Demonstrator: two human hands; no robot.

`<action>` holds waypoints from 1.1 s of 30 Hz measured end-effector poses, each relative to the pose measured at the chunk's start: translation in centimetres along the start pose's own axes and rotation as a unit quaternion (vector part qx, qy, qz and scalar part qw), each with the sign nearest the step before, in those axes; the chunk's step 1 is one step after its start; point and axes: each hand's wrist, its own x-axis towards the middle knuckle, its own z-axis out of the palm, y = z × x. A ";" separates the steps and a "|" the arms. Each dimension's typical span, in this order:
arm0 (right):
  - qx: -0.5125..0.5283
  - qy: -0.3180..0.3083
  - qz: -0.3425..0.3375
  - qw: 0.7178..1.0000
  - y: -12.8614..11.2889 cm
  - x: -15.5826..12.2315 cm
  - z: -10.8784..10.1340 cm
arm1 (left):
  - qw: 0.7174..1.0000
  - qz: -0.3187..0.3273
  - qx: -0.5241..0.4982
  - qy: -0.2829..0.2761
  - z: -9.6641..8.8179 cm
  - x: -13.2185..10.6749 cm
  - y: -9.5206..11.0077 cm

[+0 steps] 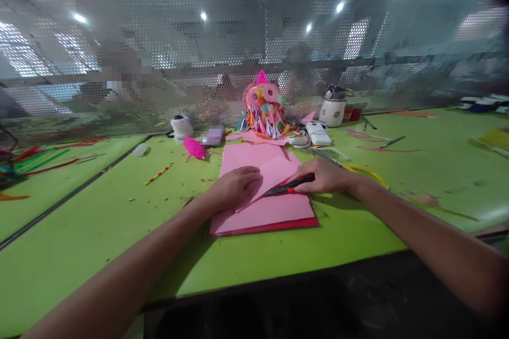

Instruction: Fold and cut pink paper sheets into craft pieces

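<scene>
My right hand [324, 175] is closed around a pair of scissors [284, 187] with dark blades and a bit of red at the handle. The blades point left and lie along the lower edge of a loose pink paper sheet [278, 170]. My left hand [240, 184] rests on that sheet's left side with fingers curled together, gripping it. Part of the paper is covered by the fingers. Beneath both hands lies a stack of pink paper [266, 217], with a darker red-pink layer showing along its front edge.
Behind the paper stands a fringed paper owl-like figure [263, 103]. Around it are a pink yarn bundle [194, 148], a white thread spool [182, 126], a white case [318, 133] and a bottle [333, 107]. Coloured strips [47, 159] lie left; a perforated screen [178, 63] borders the green table [131, 233].
</scene>
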 end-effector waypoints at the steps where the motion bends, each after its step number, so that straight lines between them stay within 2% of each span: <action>1: -0.001 -0.002 0.000 1.000 -0.1 0.1 0.0 | 1.000 0.000 0.000 -0.002 0.0 0.0 0.0; 16: -0.026 -0.029 -0.001 0.999 -1.0 0.9 -0.4 | 1.000 0.019 -0.008 -0.014 -0.1 -0.1 -0.2; 33: -0.011 -0.048 -0.014 0.999 -2.0 2.0 0.5 | 1.000 0.026 -0.004 -0.018 -0.1 -0.1 -0.2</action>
